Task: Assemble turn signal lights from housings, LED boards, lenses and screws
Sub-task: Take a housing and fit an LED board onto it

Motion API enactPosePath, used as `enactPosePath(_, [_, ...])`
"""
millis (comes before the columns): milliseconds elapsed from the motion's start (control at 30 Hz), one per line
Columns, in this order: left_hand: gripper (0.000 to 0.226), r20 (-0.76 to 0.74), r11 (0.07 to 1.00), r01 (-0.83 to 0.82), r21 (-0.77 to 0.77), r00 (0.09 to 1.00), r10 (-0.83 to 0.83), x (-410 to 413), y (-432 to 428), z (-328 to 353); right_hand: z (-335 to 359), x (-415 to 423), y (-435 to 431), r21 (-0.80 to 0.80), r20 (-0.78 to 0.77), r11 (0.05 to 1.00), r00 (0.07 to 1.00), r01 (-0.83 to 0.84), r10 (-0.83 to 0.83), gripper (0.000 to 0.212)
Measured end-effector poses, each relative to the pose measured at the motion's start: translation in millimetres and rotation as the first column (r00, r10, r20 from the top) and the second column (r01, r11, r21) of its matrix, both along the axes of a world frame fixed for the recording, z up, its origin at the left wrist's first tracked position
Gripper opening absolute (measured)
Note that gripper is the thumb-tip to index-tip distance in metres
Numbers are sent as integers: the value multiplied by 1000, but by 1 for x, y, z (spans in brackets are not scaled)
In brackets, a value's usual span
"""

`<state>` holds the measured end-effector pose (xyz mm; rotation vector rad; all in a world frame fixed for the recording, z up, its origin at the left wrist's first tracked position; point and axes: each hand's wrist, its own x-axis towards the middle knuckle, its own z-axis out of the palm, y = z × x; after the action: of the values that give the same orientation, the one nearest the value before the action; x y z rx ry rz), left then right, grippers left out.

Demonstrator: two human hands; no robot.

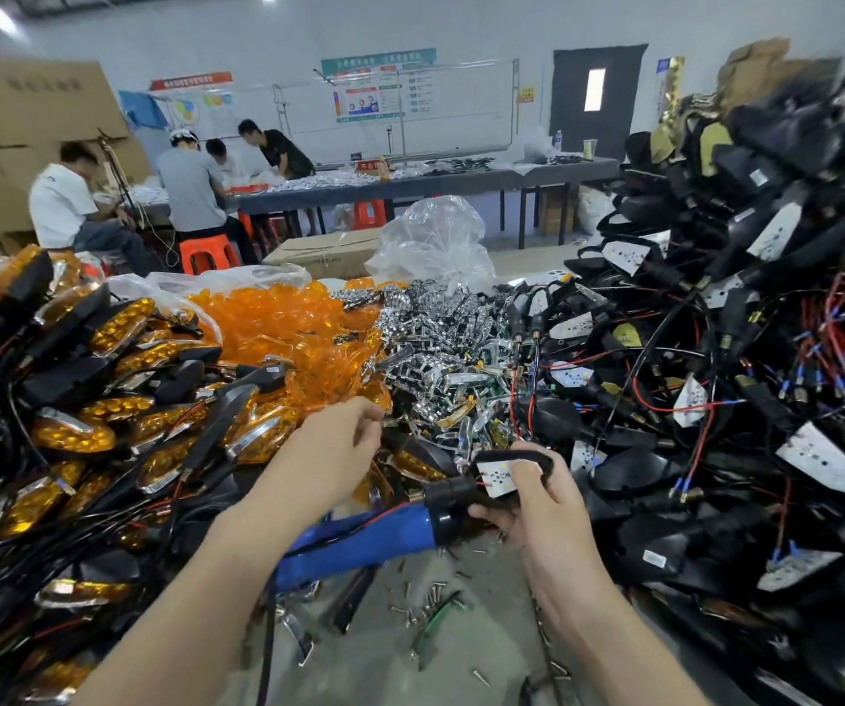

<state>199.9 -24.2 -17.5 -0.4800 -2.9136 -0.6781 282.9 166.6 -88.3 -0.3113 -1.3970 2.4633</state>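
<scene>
My right hand (537, 507) grips a black housing (492, 476) with a white LED board (499, 473) lying in it, thumb pressed on the board. My left hand (344, 445) reaches into the edge of the pile of chrome reflectors (435, 343), fingers curled as if pinching; whether it holds a part I cannot tell. Orange lenses (278, 323) are heaped behind the left hand. Loose screws (420, 598) lie scattered on the grey table (481, 654) below. A blue-handled electric screwdriver (359, 542) lies under my forearms.
Finished amber lights with black housings (84, 400) are stacked at the left. A tall heap of wired housings with boards (746, 349) fills the right. Plastic bags (435, 242) stand behind. Several people work at a far table (410, 183) beside cardboard boxes (28, 119).
</scene>
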Motion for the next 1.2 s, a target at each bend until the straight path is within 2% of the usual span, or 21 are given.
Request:
enactPosePath(167, [38, -47, 939, -11, -345, 999, -6, -18, 10, -4, -2, -1, -1, 40, -5, 999, 1000, -4, 4, 18])
enactPosePath(267, [36, -63, 903, -36, -429, 998, 9, -23, 12, -11, -2, -1, -2, 43, -18, 999, 1000, -9, 10, 18])
enactPosePath(467, [27, -137, 931, -94, -353, 989, 48, -21, 16, -18, -3, -1, -1, 18, -23, 1000, 999, -22, 23, 19])
enactPosePath(633, [22, -203, 968, -128, -215, 976, 84, -13, 7, -9, -3, -2, 0, 24, -26, 999, 999, -28, 29, 19])
enactPosePath(700, [20, -243, 986, -144, -83, 963, 120, -5, 3, -5, -4, -2, 0, 32, -28, 999, 999, -32, 33, 19])
enactPosePath(767, [13, -237, 979, -125, 159, 958, 161, 6, 1, 0, -4, -1, 2, 38, -34, 999, 999, -38, 40, 19])
enactPosePath(800, [9, -190, 943, -104, 317, 967, 171, 13, 2, 1, -4, -1, 2, 40, -35, 998, 999, -40, 41, 19])
enactPosePath(833, [8, -112, 865, -90, 494, 980, 166, 21, 3, 2, -4, -1, 2, 43, -35, 998, 999, -40, 41, 19])
enactPosePath(900, [12, 95, 576, -126, 808, 992, 85, 38, 7, 3, -4, -1, 2, 49, -37, 998, 999, -38, 40, 19])
enactPosePath(967, [18, 235, 249, -209, 946, 969, -80, 53, 11, 4, -5, -1, 1, 48, -40, 998, 998, -36, 38, 19])
enactPosePath(1000, [20, 254, 136, -235, 962, 956, -147, 59, 13, 4, -5, -1, 1, 47, -40, 998, 999, -33, 34, 19])
enactPosePath(1100, [20, 242, -45, -261, 964, 936, -254, 71, 13, 1, -6, -2, 0, 46, -40, 999, 999, -18, 20, 21])
enactPosePath(1200, [21, 219, -81, -252, 964, 932, -290, 75, 8, 1, -6, -4, 0, 44, -39, 999, 999, -10, 11, 24])
